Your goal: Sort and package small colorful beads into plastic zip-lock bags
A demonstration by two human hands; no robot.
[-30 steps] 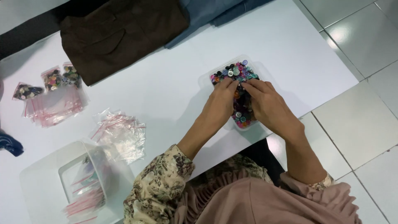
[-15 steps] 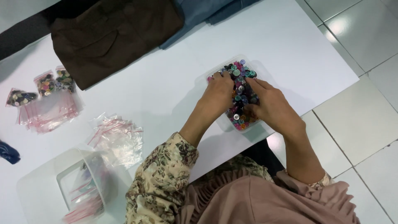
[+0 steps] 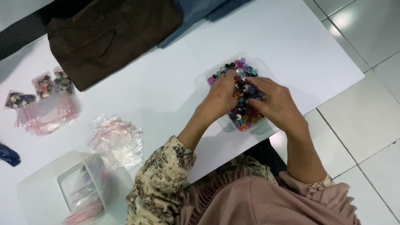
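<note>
White table (image 3: 166, 83) w/ stuff on it: clear tray of colorful buttons (image 3: 243, 89) near the right edge, brown cloth (image 3: 112, 33) and blue cloth (image 3: 200, 10) at the top, small bags w/ buttons (image 3: 46, 85) on the left, empty little bags (image 3: 116, 139), clear box (image 3: 79, 189) bottom left.

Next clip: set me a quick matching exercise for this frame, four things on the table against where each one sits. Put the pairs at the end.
Things:
1. clear tray of coloured buttons
2. brown garment
3. loose pile of empty zip bags
4. small bags filled with buttons

Places:
A. far edge of the table, left of the blue cloth
B. under both hands, the left hand and the right hand
C. far left, beside the brown garment's lower corner
D. near the floral sleeve, right of the clear plastic tub

Pairs: 1-B, 2-A, 3-D, 4-C
</note>
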